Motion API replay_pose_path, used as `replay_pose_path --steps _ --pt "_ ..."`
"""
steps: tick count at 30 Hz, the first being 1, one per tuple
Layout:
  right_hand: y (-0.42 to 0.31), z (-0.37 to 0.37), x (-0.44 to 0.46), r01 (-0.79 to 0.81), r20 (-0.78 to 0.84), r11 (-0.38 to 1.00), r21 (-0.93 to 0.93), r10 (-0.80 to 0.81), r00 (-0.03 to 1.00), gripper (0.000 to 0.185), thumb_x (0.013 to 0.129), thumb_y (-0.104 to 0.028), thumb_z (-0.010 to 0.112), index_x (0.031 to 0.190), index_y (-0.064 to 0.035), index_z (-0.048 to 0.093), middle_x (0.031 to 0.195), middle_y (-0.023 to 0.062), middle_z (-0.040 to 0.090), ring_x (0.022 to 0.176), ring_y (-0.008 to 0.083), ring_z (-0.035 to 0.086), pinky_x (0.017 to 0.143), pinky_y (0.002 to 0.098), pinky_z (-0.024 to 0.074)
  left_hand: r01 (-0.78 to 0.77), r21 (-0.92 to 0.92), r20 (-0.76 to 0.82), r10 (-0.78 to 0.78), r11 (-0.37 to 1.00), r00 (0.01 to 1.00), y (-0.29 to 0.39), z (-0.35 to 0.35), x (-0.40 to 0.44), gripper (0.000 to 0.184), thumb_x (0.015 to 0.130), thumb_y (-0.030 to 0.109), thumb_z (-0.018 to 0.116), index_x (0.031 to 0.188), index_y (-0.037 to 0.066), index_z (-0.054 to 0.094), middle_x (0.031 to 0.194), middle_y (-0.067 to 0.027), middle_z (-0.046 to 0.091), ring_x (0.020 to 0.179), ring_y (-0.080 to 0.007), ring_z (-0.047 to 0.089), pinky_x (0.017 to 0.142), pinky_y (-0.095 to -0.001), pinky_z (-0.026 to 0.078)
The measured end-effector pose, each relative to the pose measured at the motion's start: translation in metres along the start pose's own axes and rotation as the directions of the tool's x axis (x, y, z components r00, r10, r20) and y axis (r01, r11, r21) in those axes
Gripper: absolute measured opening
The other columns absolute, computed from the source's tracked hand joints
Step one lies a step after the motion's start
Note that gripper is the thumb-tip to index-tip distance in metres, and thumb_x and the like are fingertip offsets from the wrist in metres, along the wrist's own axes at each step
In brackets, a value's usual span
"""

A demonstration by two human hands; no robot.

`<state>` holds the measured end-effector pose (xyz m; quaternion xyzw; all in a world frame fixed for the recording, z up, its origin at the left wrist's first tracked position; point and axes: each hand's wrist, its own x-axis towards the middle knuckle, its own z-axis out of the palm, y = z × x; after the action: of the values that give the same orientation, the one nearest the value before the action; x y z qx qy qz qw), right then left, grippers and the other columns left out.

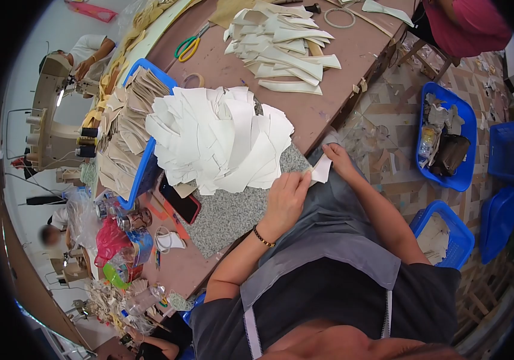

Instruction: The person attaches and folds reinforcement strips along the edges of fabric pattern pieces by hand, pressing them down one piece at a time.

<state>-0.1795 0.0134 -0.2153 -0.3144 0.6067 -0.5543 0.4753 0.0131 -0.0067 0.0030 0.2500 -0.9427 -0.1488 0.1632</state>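
A small white leather-like piece (322,170) is held between my two hands above my lap, at the edge of the table. My left hand (289,195), with a beaded bracelet at the wrist, pinches its left end. On the other end the fingers of my right hand (339,161) are closed. Just beyond my left hand, a big heap of white cut pieces (209,141) covers part of a speckled grey slab (227,219). Farther up the table lies another pile of curved off-white pieces (284,45).
A blue basket (143,174) of beige pieces stands left of the heap, beside a phone (180,201). Scissors (188,48) lie beyond. Blue bins (449,162) stand on the littered floor at right. People work at sewing machines (50,114) on the left; another person (467,27) sits upper right.
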Motion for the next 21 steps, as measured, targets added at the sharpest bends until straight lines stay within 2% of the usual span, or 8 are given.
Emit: replay_pose_path --steps 3,4,6,9,14,16,19,21 --pt "0.01 -0.004 0.009 -0.041 -0.063 0.997 0.069 0.046 0.997 0.043 0.099 -0.038 0.055 0.068 -0.0081 0.05 0.06 -0.0033 0.044 0.055 0.0067 0.039 0.049 0.0275 0.0314 0.041 -0.03 -0.051 -0.042 0.999 0.998 0.009 0.003 0.004 0.043 0.076 0.004 0.068 0.119 0.001 0.06 0.108 -0.0127 0.057 0.1 -0.0299 0.055 0.083 -0.0396 0.042" --pt "-0.002 -0.007 0.003 -0.19 -0.077 0.919 0.346 0.23 0.97 0.041 0.099 -0.038 0.055 0.07 -0.0086 0.051 0.061 -0.003 0.045 0.054 0.0074 0.04 0.048 0.0273 0.032 0.053 -0.043 -0.076 -0.056 0.998 0.996 0.011 0.004 0.005 0.044 0.078 0.006 0.069 0.12 0.002 0.059 0.113 -0.0136 0.056 0.105 -0.0307 0.054 0.087 -0.0406 0.041" --pt "-0.034 -0.015 -0.024 -0.371 0.056 0.489 0.79 0.545 0.837 0.038 0.099 -0.037 0.055 0.072 -0.0096 0.053 0.063 -0.0023 0.047 0.052 0.0087 0.043 0.046 0.027 0.0331 0.076 -0.008 -0.062 -0.076 0.997 0.995 0.013 0.003 0.0 0.046 0.079 0.01 0.07 0.123 0.002 0.058 0.121 -0.0157 0.054 0.113 -0.0326 0.051 0.092 -0.042 0.039" --pt "-0.105 -0.001 -0.076 -0.373 0.091 0.511 0.774 0.494 0.865 0.034 0.098 -0.037 0.056 0.077 -0.0097 0.055 0.064 -0.0013 0.048 0.049 0.0107 0.044 0.046 0.0277 0.036 0.102 0.017 -0.069 -0.1 0.995 0.993 0.015 0.01 -0.006 0.05 0.08 0.014 0.071 0.126 0.002 0.056 0.129 -0.0176 0.05 0.12 -0.0346 0.048 0.098 -0.0442 0.036" --pt "-0.131 0.021 -0.096 0.045 0.017 0.977 0.206 -0.05 0.999 0.026 0.093 -0.027 0.063 0.087 -0.0018 0.059 0.079 0.0021 0.052 0.064 0.0136 0.052 0.056 0.0282 0.042 0.068 -0.038 -0.108 -0.071 0.997 0.992 0.026 0.0 -0.008 0.052 0.079 0.014 0.073 0.127 0.002 0.056 0.131 -0.0183 0.05 0.12 -0.0366 0.048 0.102 -0.0473 0.034" --pt "-0.173 0.009 -0.103 0.291 0.241 0.923 -0.251 -0.232 0.942 0.018 0.086 -0.014 0.065 0.094 0.0014 0.059 0.09 0.0065 0.053 0.079 0.0157 0.056 0.065 0.0281 0.0438 -0.035 -0.077 -0.199 0.019 0.996 0.98 0.039 -0.026 -0.01 0.053 0.078 0.014 0.074 0.126 0.002 0.056 0.129 -0.0178 0.052 0.119 -0.0371 0.05 0.101 -0.0485 0.035" --pt "-0.206 0.007 -0.118 0.703 0.543 0.656 -0.275 -0.498 0.677 0.016 0.085 -0.011 0.064 0.093 0.0016 0.058 0.089 0.0092 0.055 0.08 0.016 0.056 0.067 0.0281 0.044 -0.145 0.012 -0.203 0.144 0.989 0.969 0.055 -0.061 -0.009 0.047 0.078 0.012 0.074 0.122 0.002 0.059 0.115 -0.0137 0.06 0.108 -0.0332 0.057 0.1 -0.05 0.037" --pt "-0.214 0.0 -0.122 0.538 0.633 0.802 -0.259 -0.279 0.722 0.016 0.088 -0.013 0.066 0.093 0.0006 0.059 0.085 0.0065 0.059 0.075 0.0121 0.056 0.066 0.0268 0.0451 -0.089 -0.086 -0.118 0.079 0.992 0.99 0.045 -0.058 -0.013 0.038 0.078 0.009 0.073 0.114 0.002 0.062 0.101 -0.0116 0.063 0.097 -0.0305 0.061 0.092 -0.0468 0.043"
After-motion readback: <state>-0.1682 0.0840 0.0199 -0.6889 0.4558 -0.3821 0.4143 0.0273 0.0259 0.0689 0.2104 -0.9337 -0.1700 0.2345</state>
